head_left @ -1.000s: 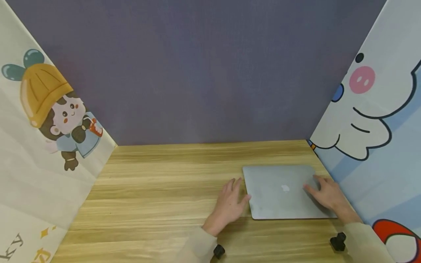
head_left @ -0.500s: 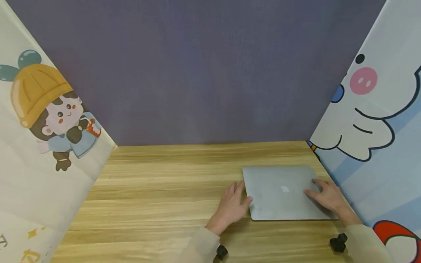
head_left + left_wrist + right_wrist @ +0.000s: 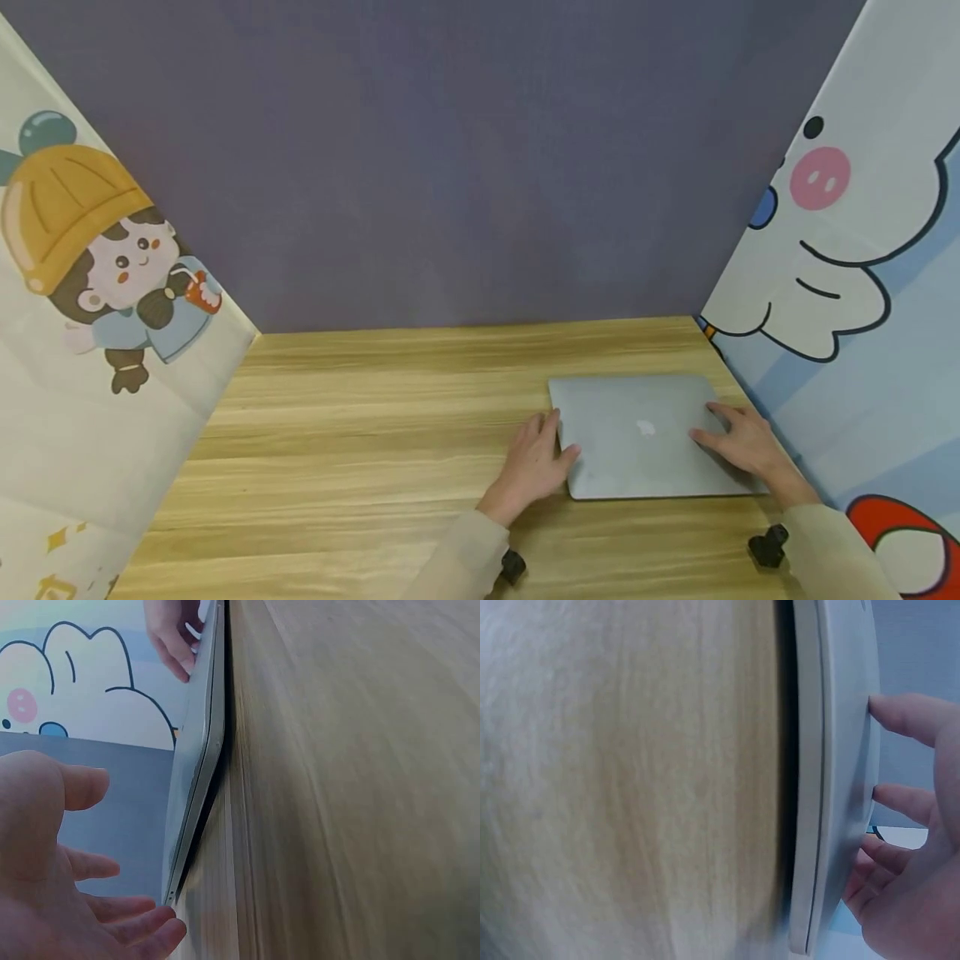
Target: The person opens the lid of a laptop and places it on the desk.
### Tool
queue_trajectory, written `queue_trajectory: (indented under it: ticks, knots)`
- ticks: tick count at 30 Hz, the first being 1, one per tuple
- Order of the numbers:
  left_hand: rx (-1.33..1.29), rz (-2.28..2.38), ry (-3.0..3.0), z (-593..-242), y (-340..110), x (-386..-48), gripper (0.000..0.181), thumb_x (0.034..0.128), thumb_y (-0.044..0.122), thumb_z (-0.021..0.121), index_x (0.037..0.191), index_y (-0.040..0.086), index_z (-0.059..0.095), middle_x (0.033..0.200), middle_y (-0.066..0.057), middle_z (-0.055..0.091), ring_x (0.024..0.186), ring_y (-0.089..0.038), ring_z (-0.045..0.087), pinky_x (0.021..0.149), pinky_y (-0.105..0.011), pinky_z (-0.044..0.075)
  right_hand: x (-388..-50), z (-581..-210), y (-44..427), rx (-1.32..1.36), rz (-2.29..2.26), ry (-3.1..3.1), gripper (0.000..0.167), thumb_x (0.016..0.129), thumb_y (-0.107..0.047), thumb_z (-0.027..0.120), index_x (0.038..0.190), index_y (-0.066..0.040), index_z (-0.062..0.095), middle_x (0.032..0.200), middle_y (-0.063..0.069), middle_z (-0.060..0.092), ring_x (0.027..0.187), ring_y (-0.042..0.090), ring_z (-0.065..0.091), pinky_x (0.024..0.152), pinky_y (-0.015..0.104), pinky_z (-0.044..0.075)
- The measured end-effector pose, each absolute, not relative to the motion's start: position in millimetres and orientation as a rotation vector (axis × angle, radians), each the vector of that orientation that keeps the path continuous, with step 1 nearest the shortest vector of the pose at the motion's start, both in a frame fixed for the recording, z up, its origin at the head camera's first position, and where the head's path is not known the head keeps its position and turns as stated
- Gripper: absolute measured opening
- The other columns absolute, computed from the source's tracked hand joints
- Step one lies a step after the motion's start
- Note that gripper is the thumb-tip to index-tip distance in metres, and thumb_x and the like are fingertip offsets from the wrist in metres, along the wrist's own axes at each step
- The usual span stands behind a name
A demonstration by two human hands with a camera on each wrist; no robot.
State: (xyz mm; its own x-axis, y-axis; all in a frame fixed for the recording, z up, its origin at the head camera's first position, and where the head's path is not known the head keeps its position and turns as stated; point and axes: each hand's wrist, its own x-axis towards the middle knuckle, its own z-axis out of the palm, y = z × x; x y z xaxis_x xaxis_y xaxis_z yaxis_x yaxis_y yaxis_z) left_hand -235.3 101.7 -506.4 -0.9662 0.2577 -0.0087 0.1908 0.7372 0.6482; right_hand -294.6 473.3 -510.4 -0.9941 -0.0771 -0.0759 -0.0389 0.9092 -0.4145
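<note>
A closed silver laptop (image 3: 630, 462) with an apple logo lies flat towards the right side of the table. My left hand (image 3: 531, 467) is at its left edge, fingers loosely extended. In the left wrist view the thumb (image 3: 86, 787) hovers clear of the lid, while the fingertips (image 3: 171, 930) are close to the laptop's far corner; contact is unclear. On the right, my other hand (image 3: 750, 450) touches the lid with thumb and index fingertip. The right wrist view shows its remaining fingers (image 3: 885, 855) bent down beside the right edge, their tips partly hidden.
The wooden table (image 3: 360, 450) meets a grey-purple back panel (image 3: 480, 167). Printed side panels stand at left (image 3: 45, 417) and right (image 3: 870, 417), the right one close to my right hand. Small black devices (image 3: 768, 547) (image 3: 513, 567) sit by both wrists.
My left hand has moved slightly right, bringing its thumb over the lid and its fingers up to the laptop's left edge. The right hand stays on the lid. The head view has shifted a little.
</note>
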Motion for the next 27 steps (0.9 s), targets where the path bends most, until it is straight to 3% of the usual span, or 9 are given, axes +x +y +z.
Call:
queue_trajectory:
  ticks: [17,24,27]
  knots:
    - [0.348,1.092,2.737,-508.0,97.9,-205.0,0.069,0.1034,0.045,0.054,0.159,0.010,0.034,0.155,-0.021,0.039,0.143,-0.035,0.037,0.114,-0.050,0.038,-229.4,-515.0,452.8,0.030,-0.698,2.970,0.086,0.094,-0.053,0.065,0.142,0.015,0.043,0.135,0.051,0.032,0.120,0.066,0.033,0.094,0.076,0.035]
    - [0.401,1.073,2.733,-513.7,93.9,-195.0,0.068,0.1025,0.043,0.057,0.156,0.004,0.038,0.148,-0.023,0.045,0.138,-0.034,0.041,0.113,-0.046,0.040,-202.6,-519.6,444.3,0.075,-0.735,2.978,0.085,0.094,-0.052,0.066,0.142,0.014,0.043,0.136,0.050,0.033,0.121,0.066,0.033,0.094,0.075,0.035]
    - [0.440,1.067,2.702,-515.6,82.5,-175.7,0.070,0.1026,0.044,0.057,0.155,0.002,0.037,0.149,-0.025,0.043,0.140,-0.035,0.039,0.114,-0.046,0.038,-167.7,-523.3,431.3,0.124,-0.740,2.984,0.085,0.094,-0.052,0.067,0.142,0.014,0.043,0.136,0.049,0.033,0.121,0.064,0.034,0.094,0.074,0.035]
